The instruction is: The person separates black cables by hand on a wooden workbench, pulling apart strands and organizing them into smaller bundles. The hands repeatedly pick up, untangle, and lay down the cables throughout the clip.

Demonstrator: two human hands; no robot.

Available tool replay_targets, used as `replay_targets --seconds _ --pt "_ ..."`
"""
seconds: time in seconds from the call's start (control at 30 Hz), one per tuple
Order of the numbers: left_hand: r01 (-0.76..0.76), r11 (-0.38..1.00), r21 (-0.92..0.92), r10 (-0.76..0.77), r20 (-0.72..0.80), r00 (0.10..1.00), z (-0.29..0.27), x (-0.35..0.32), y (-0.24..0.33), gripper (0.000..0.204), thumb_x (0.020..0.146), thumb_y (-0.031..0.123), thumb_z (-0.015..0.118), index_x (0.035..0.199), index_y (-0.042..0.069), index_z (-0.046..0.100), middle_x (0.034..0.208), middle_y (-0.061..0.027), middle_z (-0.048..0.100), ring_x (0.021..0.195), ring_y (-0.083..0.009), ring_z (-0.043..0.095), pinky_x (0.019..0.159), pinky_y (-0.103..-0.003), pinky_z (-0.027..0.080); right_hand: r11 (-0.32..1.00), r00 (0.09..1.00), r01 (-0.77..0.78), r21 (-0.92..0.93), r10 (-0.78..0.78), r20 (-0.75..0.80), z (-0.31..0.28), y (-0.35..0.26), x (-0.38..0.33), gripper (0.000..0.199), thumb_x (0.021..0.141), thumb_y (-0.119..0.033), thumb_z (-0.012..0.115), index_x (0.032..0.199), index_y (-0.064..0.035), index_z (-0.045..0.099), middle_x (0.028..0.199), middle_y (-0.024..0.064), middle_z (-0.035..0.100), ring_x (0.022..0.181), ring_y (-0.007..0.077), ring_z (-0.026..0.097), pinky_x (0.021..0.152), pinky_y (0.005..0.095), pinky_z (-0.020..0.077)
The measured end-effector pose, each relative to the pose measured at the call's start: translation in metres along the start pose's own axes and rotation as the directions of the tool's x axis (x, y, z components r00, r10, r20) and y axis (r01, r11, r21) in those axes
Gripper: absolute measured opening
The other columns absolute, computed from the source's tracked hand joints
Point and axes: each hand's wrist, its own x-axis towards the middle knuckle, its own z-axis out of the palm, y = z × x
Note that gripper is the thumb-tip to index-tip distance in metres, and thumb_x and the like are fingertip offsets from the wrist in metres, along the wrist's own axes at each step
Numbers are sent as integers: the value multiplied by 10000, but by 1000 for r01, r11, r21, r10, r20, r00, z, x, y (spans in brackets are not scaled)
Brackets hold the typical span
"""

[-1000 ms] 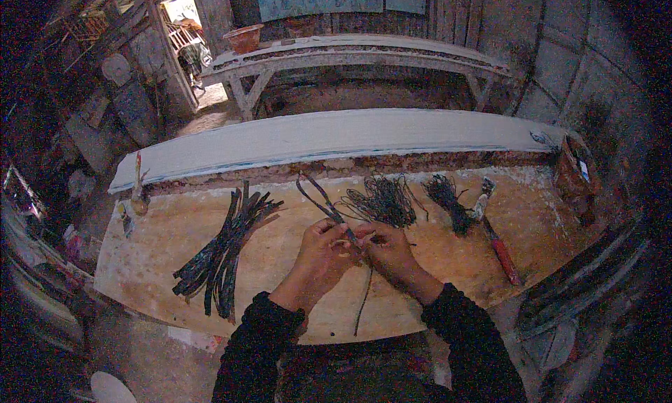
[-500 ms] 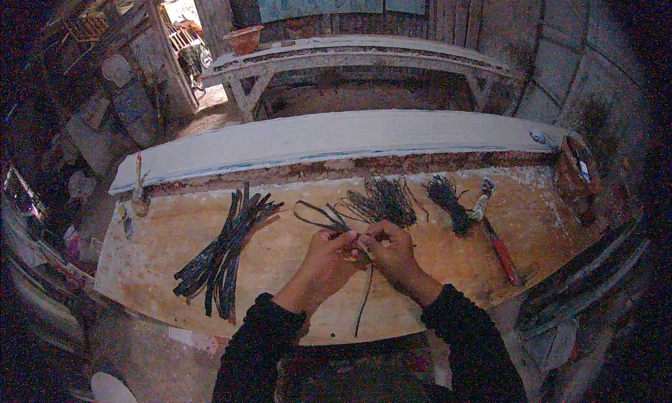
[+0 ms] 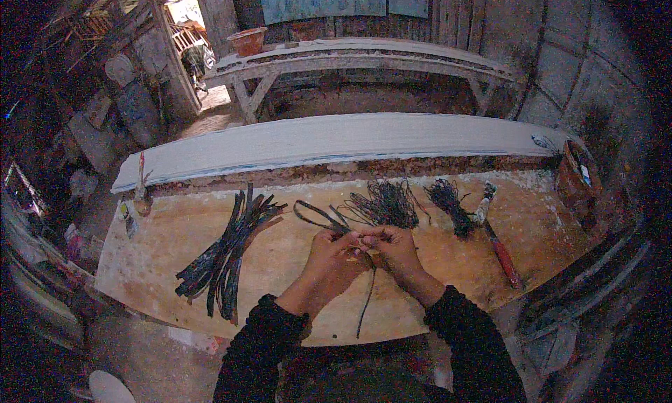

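Both hands meet over the middle of a wooden board (image 3: 315, 291). My left hand (image 3: 334, 256) pinches a dark flat strip (image 3: 313, 208), whose loop stands out beyond the fingers. Fingertip to fingertip with it, my right hand (image 3: 393, 250) is closed on a thin dark cord (image 3: 367, 301) that hangs toward me. How strip and cord meet is hidden between the fingers. Left of the hands lies a bundle of dark flat strips (image 3: 227, 252). Just past them is a loose pile of thin dark cords (image 3: 386, 201), with a smaller tied bunch (image 3: 449, 205) to its right.
A hammer (image 3: 500, 252) with a red handle lies at the right. A brown container (image 3: 578, 172) stands at the board's right end, a small brush-like tool (image 3: 141, 189) at its left. Behind runs a long white-topped surface (image 3: 336, 140); farther off, a bench (image 3: 371, 61) carries a clay-coloured pot (image 3: 247, 42).
The fingers of both hands have shifted slightly against each other, and the right fingers lie flatter. The strip's loop and hanging cord stay nearly in place. The whole view has shifted a little.
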Motion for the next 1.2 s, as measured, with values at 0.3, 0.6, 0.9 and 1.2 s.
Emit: replay_targets --seconds 0.3,0.6,0.9,1.2 --pt "-53 999 12 54 -99 994 7 -3 0 140 847 64 653 854 46 514 806 -102 613 683 -221 598 588 -405 521 992 986 -122 -25 124 107 8 -21 -12 126 917 -76 552 981 5 623 894 74 646 730 144 623 664 288 526" --pt "-214 962 171 212 29 977 -54 34 -20 142 836 -13 638 830 47 510 804 -101 631 676 -155 595 521 -282 481 975 953 -220 -27 221 206 -2 5 4 140 950 -209 530 977 -71 520 877 48 613 690 118 582 577 287 501" --pt "-85 996 32 85 18 996 0 -3 -1 162 812 26 683 817 40 521 788 -73 626 626 -145 568 536 -306 476 993 1000 6 -118 -3 27 6 -7 -5 105 897 -159 601 885 -83 529 770 -4 518 694 111 534 600 272 451" --pt "-59 994 86 61 -13 998 -20 8 -9 86 828 30 661 858 23 581 779 -62 600 632 -142 525 552 -316 468 216 555 725 -654 -745 369 1 -18 -18 261 751 -41 705 978 -60 576 1011 147 617 918 313 617 748 369 519"
